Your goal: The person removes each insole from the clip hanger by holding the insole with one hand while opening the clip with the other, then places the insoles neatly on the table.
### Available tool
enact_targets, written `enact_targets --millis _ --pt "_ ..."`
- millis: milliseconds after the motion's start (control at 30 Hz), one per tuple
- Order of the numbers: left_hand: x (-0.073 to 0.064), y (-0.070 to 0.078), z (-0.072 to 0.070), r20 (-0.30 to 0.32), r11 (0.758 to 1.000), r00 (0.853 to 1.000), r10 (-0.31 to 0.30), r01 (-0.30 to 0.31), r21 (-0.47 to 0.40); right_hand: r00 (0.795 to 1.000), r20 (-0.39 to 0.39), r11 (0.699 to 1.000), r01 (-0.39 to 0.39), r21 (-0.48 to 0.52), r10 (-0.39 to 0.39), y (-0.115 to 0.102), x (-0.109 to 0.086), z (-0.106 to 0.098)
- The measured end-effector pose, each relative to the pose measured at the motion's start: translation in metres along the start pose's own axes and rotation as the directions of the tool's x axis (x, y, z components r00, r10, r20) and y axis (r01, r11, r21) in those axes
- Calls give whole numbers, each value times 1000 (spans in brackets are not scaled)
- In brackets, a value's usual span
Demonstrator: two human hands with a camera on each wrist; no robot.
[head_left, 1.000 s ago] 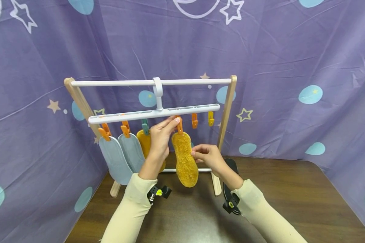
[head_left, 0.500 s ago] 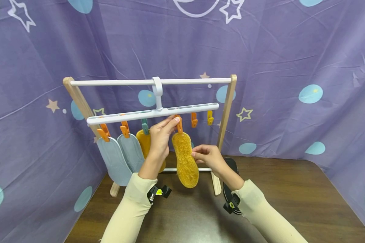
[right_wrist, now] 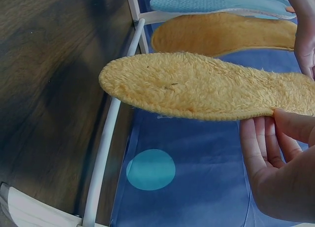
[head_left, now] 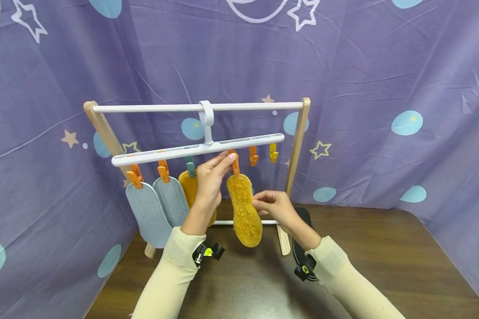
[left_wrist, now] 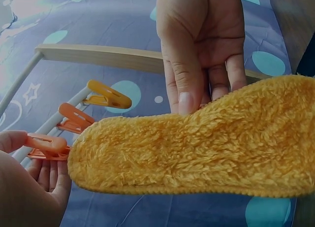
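A fuzzy mustard-yellow insole [head_left: 245, 212] hangs below the white hanger bar [head_left: 243, 142], its narrow top end at an orange clip [head_left: 236, 165]. My left hand [head_left: 210, 179] pinches that orange clip between thumb and fingers, as the left wrist view also shows. With thumb and fingertips, my right hand [head_left: 274, 206] pinches the insole's right edge near its middle; in the right wrist view the thumb [right_wrist: 290, 122] lies at the edge. A second mustard insole [head_left: 188, 187] hangs from a teal clip [head_left: 190, 167], partly hidden behind my left hand and forearm.
Two pale blue insoles, one at the far left [head_left: 147, 215] and one beside it [head_left: 170, 199], hang from orange clips. An orange clip [head_left: 253, 156] and a yellow clip [head_left: 273, 153] hang at right. A wooden-sided rack [head_left: 297, 146] stands on the table. A black object [head_left: 303, 217] lies behind my right forearm.
The hanger bar has tilted slightly more, its left end lower and its right end higher. The held insole has shifted a little to the right. Both hands keep their grips.
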State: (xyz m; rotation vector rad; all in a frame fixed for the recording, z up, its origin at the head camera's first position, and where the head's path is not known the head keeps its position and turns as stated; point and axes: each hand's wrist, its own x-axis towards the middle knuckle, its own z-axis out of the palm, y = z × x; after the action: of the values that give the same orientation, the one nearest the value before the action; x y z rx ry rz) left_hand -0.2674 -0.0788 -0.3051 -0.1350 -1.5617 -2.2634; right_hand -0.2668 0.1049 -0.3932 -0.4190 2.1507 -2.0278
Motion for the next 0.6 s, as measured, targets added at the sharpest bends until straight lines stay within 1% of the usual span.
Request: enact_targets --millis 233,433,600 --pt "-1 1 0 3 1000 1000 -9 9 -5 1000 -11 1000 4 -2 -4 0 -2 -2" --pt "-2 1 1 9 1000 1000 -21 21 -2 999 -29 999 -14 -34 13 1 -4 -6" --pt "-3 0 0 24 999 999 -34 34 4 999 -38 999 -23 -36 22 2 -9 -10"
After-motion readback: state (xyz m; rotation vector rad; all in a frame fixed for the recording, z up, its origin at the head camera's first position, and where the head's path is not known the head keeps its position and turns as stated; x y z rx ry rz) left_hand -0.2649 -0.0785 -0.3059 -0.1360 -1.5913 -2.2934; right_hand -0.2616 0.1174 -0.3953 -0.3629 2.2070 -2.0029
